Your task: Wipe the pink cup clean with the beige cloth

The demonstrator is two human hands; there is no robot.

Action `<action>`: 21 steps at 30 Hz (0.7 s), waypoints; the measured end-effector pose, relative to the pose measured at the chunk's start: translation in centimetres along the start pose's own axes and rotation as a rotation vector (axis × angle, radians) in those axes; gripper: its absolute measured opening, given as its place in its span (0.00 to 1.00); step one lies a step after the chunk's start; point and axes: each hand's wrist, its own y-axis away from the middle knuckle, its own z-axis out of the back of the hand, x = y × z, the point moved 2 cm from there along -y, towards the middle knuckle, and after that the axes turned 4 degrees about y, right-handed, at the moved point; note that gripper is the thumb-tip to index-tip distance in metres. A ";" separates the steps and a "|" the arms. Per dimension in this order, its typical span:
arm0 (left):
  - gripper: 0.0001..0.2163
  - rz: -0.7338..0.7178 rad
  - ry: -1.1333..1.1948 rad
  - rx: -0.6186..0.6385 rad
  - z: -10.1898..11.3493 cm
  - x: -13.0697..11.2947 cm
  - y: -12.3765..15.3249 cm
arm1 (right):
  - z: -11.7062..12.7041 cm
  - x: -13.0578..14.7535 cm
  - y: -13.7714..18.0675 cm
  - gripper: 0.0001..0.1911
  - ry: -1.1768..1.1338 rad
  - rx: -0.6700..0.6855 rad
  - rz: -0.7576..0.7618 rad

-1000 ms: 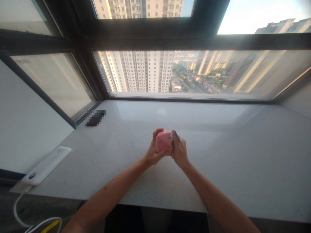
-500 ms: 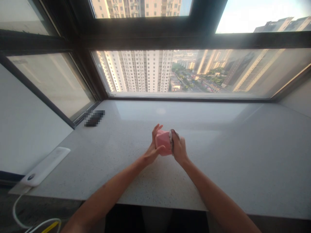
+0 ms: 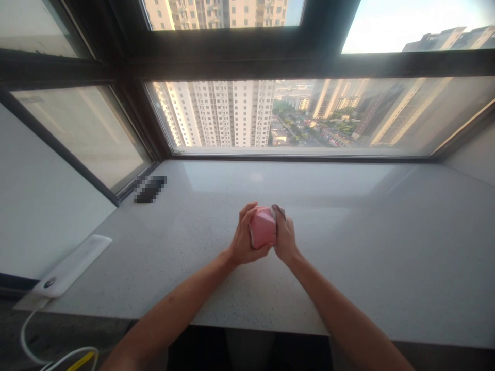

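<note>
Pink block between both hands, over the middle of the worktop; not possible to tell whether touching it. Left hand with grip wrapped around the block, fingers on far side, thumb on near side. Right hand with narrow grip, holding greyish cloth, partly hidden, against the block's right side. At far left, blurred dark object; at near left, white strip with cable.
</note>
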 end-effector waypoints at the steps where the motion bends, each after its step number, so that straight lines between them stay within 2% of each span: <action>1: 0.47 0.015 0.016 0.004 0.0 0.0 -0.1 | -0.1 0.1 0.0 0.32 -0.011 -0.003 -0.010; 5: 0.37 0.352 0.314 -0.005 -0.3 0.1 0.2 | 0.0 0.6 0.2 0.35 0.118 0.016 0.121; 6: 0.38 0.349 0.293 -0.009 -0.3 0.1 0.2 | 0.1 0.6 0.2 0.35 0.143 0.018 0.141; 7: 0.40 0.287 0.218 -0.011 -0.2 -0.1 0.1 | 0.1 0.7 0.2 0.35 0.149 0.022 0.132; 10: 0.45 0.023 -0.030 0.003 0.4 -0.6 -0.2 | 0.1 0.4 0.0 0.33 0.081 0.023 -0.014; 12: 0.42 0.012 -0.023 0.022 0.6 -0.5 -0.3 | -0.2 0.1 0.0 0.33 0.037 0.013 -0.073; 14: 0.38 0.147 0.110 0.035 0.4 -0.1 -0.2 | -0.3 -0.1 0.1 0.33 0.045 -0.001 -0.026; 17: 0.35 0.406 0.394 0.024 -0.2 0.4 -0.2 | -0.3 -0.2 0.2 0.34 0.141 0.039 0.144; 19: 0.34 0.494 0.536 0.003 -0.5 0.3 -0.4 | -0.1 -0.2 0.3 0.33 0.212 0.085 0.249; 21: 0.33 0.520 0.604 -0.015 -0.6 0.1 -0.6 | 0.1 -0.2 0.3 0.31 0.263 0.125 0.329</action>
